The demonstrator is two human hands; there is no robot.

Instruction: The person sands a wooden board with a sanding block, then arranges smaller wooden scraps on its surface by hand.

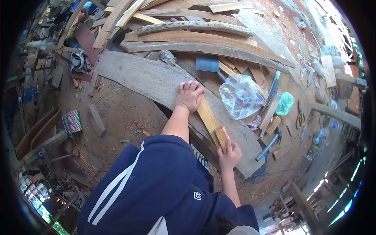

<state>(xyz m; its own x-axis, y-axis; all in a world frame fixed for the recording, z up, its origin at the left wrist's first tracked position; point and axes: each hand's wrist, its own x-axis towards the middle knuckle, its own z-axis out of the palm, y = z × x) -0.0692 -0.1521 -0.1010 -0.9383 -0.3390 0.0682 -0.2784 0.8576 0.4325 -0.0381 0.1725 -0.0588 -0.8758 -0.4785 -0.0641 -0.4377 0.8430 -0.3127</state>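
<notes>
White spiral-like emblem (197,195) on navy shirt (156,178); no words or numbers legible.

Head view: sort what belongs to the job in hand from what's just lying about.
Likely in the job:
wooden strip under the left hand
small wooden block in the right hand
grey plank beneath

Apparently just lying about:
hammer
pliers
clear plastic bag

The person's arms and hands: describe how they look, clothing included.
The left hand and right hand are ungloved. The left sleeve and right sleeve are navy and short; white stripes run along the left one. The navy shirt bears a small white spiral emblem.
</notes>
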